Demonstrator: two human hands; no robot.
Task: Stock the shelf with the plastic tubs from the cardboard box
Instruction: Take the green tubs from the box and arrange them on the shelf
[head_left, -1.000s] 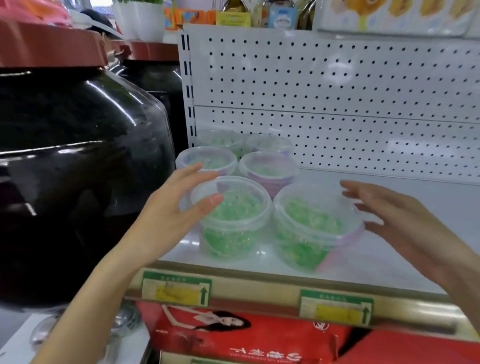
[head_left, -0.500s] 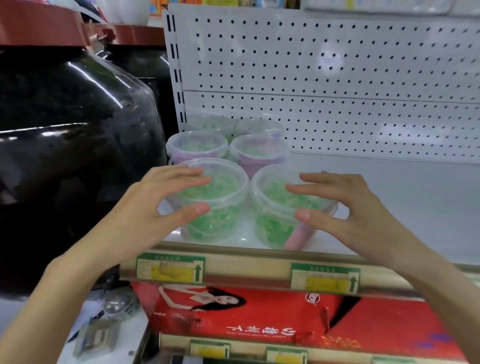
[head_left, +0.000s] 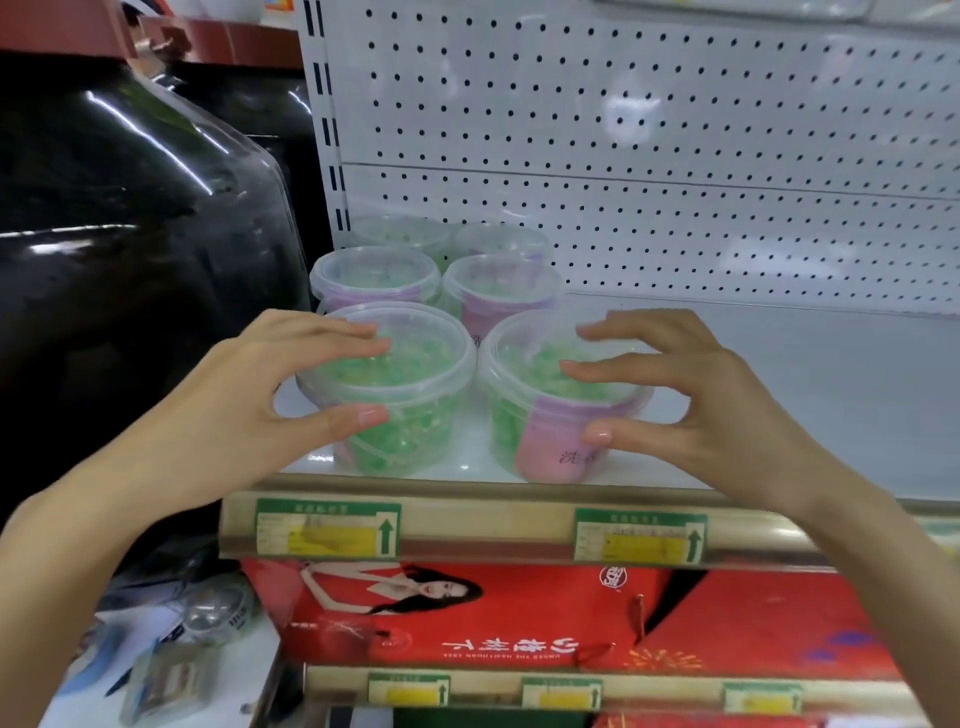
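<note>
We logged both grips at the shelf (head_left: 805, 405) front edge — left hand (head_left: 249, 415) curled round the left front tub (head_left: 415, 369), right hand (head_left: 722, 410) round the right front tub (head_left: 519, 410).

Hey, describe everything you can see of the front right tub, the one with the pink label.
The front right tub is round, clear plastic with a wide-rimmed clear lid on, and green pieces inside. A pink label with dark writing covers its front wall. It stands upright at the front edge of the white shelf, beside the front left tub. The right hand grips it: thumb on the label, fingers arched over the lid.
</note>
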